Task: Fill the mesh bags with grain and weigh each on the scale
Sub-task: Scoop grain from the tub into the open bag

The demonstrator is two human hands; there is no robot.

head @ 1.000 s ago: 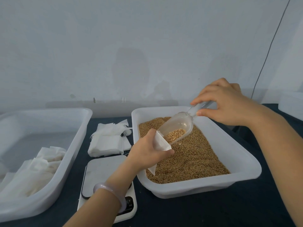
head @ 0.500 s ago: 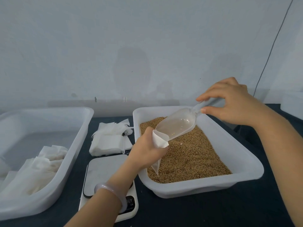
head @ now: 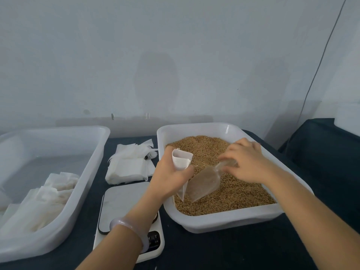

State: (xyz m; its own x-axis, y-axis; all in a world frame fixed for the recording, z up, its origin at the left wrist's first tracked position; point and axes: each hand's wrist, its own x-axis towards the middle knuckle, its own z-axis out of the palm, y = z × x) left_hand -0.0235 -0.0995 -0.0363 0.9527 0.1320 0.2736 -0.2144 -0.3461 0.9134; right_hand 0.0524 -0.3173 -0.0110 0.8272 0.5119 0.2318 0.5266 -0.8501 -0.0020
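My left hand (head: 169, 176) grips a small white mesh bag (head: 181, 162) upright over the left side of the grain tub, its mouth open at the top. My right hand (head: 246, 161) holds the handle of a clear plastic scoop (head: 204, 182), whose bowl points down and left into the brown grain (head: 229, 193). The scoop's tip lies close to the bag's lower corner. The white tub (head: 224, 221) holding the grain sits right of centre. A white scale (head: 120, 203) with a grey platform lies under my left forearm, nothing on its platform.
A stack of flat white mesh bags (head: 130, 164) lies behind the scale. A large white tub (head: 81, 191) at the left holds several white bags (head: 44, 199). A dark cloth covers the table; a white container (head: 348, 115) stands at the far right.
The scoop, tilted empty at the bag's mouth half a second ago, has dropped into the grain with my right hand. My left hand has turned the bag more upright.
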